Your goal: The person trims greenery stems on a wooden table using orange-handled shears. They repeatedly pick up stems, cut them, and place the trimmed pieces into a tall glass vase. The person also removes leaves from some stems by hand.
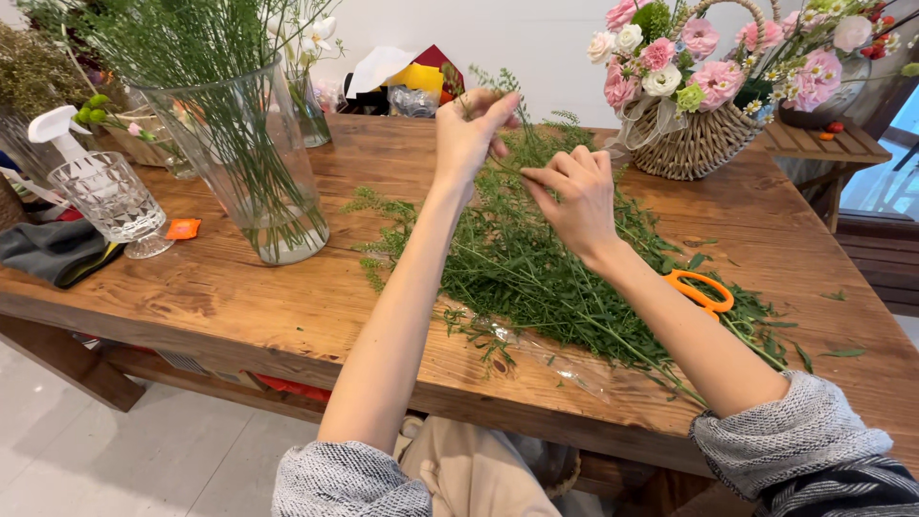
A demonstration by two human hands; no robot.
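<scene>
My left hand (471,129) is raised above the wooden table (287,306), its fingers pinched on the top of a thin green stem (507,86). My right hand (577,196) sits just below and to the right, fingers closed on the same stem lower down. Beneath both hands lies a wide pile of feathery green stems (536,278) spread on clear plastic wrap (536,349). Orange-handled scissors (702,291) lie partly buried in the greenery, right of my right forearm.
A tall glass vase (249,163) with green stems in water stands at the left. Beside it are a cut-glass goblet (110,201), a white spray bottle (57,129) and a grey cloth (53,251). A wicker basket (704,144) of pink and white flowers sits at the back right.
</scene>
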